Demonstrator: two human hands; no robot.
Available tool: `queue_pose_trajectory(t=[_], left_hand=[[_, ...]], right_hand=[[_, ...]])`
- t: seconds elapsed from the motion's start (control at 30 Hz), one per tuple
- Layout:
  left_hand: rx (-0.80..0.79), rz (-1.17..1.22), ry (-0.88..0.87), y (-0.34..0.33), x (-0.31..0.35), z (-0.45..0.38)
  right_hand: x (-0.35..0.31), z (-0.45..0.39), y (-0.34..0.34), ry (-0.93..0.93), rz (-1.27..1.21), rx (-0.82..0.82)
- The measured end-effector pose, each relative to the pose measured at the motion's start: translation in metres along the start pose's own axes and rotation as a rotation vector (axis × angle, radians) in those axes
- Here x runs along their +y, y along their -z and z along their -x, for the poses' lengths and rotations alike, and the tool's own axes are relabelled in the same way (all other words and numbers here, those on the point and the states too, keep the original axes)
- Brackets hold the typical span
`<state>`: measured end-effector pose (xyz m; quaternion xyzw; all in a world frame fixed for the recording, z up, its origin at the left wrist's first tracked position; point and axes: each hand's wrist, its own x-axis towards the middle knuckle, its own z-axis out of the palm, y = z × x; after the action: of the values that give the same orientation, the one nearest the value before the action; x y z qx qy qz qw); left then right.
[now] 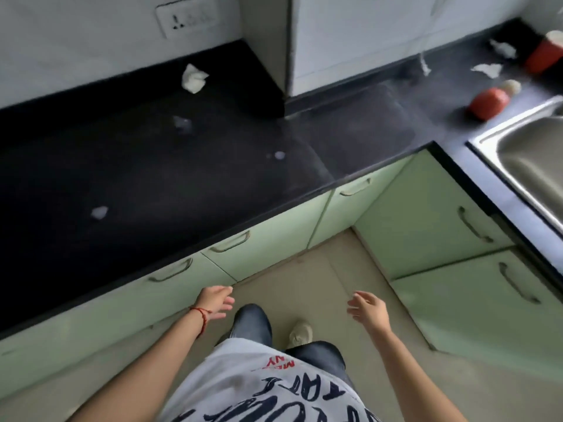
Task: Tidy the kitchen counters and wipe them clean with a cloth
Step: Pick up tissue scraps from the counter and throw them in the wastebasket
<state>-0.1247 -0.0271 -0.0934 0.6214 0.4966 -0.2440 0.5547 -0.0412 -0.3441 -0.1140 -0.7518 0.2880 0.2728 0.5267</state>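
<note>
Two hands: both held out low above the floor, short of the counter and touching nothing.
Left hand (pixel 214 303): fingers loosely spread, palm empty; a red thread (pixel 201 315) circles the wrist.
Right hand (pixel 367 309): fingers relaxed and slightly bent, holding nothing.
Writing: the grey shirt (pixel 259 388) carries dark block letters and a small red line, seen upside down; only "NY" can be made out.
Counter (pixel 152 184): black, L-shaped, ahead of the left hand and running on past the right hand to the far right.
Paper scraps: one crumpled white wad (pixel 193 78) far ahead of the left hand near the wall; a small piece (pixel 99 212) nearer, ahead and to the left of it; small bits (pixel 278 155) further on between the hands; more white pieces (pixel 487 69) far ahead and to the right of the right hand.
Red containers: one lying on its side (pixel 489 103) ahead and right of the right hand, just beside the sink; another (pixel 543 54) beyond it at the wall.
Sink (pixel 518 147): steel, right of the right hand, cut off by the frame edge.
Cloth: none seen.
Cupboards (pixel 411 226): pale green doors with metal handles, under the counter.
Socket (pixel 189 21): white, on the wall far ahead of the left hand.
Image quality: blurred.
</note>
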Motion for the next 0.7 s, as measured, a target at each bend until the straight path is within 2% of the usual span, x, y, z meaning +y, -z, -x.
queue_pose_trajectory(t=[0.1,0.23,0.4,0.5,0.57,0.7], left_hand=[[0.051,-0.017,-0.060,-0.003,0.003,0.005],[0.125,-0.040,-0.290,-0.004,0.029,0.012],[0.395,-0.139,-0.722,0.005,0.089,0.016],[0.550,-0.183,-0.886,0.017,0.132,0.003],[0.628,-0.258,-0.901,0.030,0.155,-0.013],[0.652,-0.438,-0.734,0.050,0.186,-0.043]], right_hand=[[-0.029,-0.018,-0.011,0.036,-0.007,-0.058],[-0.070,-0.019,-0.043,0.144,0.052,-0.175],[-0.153,-0.007,-0.093,0.395,0.062,-0.284],[-0.210,-0.003,-0.120,0.531,0.015,-0.318],[-0.243,-0.007,-0.138,0.582,0.048,-0.338],[-0.295,-0.020,-0.173,0.645,0.112,-0.318]])
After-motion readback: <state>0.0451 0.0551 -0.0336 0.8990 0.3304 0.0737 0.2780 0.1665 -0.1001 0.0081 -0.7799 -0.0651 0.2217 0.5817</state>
